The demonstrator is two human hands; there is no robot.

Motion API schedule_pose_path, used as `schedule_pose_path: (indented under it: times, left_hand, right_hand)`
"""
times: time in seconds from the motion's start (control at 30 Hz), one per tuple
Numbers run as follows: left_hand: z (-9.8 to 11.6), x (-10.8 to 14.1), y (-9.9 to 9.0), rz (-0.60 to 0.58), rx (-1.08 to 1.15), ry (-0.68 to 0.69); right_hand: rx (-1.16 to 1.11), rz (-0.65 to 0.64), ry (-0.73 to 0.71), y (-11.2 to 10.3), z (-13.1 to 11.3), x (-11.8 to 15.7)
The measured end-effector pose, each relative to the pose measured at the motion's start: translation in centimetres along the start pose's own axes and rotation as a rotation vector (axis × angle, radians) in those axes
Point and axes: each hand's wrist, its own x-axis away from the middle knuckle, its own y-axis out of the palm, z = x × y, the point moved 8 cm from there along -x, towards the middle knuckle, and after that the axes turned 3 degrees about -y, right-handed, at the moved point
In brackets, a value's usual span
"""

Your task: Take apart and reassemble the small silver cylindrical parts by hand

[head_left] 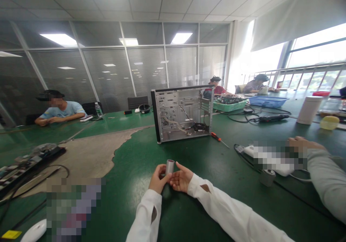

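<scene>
A small grey cylinder [169, 167] with a dark reddish top stands upright between my hands, over the green table. My left hand [159, 179] has its fingers and thumb wrapped round the cylinder's left side. Just to the right, my right hand [182, 178] is open, palm turned toward the cylinder, thumb raised and fingertips near its lower end; whether they touch it I cannot tell. Beyond both hands stands an open computer case [183, 114] with its metal frame and cables showing. An orange-handled screwdriver [216, 137] lies at the case's right corner.
Another person's hand [302, 144] rests at the right by a white power strip [270, 159]. Behind are a green basket [229, 106], a blue basket [267, 101] and a white bottle [309, 110]. Electronic parts [29, 162] and cables lie left. Several people sit around the table [135, 155].
</scene>
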Motion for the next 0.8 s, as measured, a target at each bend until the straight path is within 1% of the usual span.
schedule_pose_path:
  times: [0.23,0.37,0.57,0.8]
  left_hand:
    - [0.2,-0.1,-0.2,0.001,0.083,0.006]
    - [0.1,-0.2,-0.3,0.011,0.119,0.000]
    - [-0.1,-0.2,-1.0,0.094,0.188,-0.012]
    - [-0.7,-0.2,-2.4,0.229,0.184,-0.018]
  right_hand:
    - [-0.026,0.060,0.004,-0.8,0.2,-0.2]
    - [-0.062,0.089,-0.030,-1.0,0.0,-0.1]
    - [-0.110,0.150,-0.095,-0.9,-0.5,0.3]
    - [-0.113,0.177,-0.122,-0.8,-0.6,0.5]
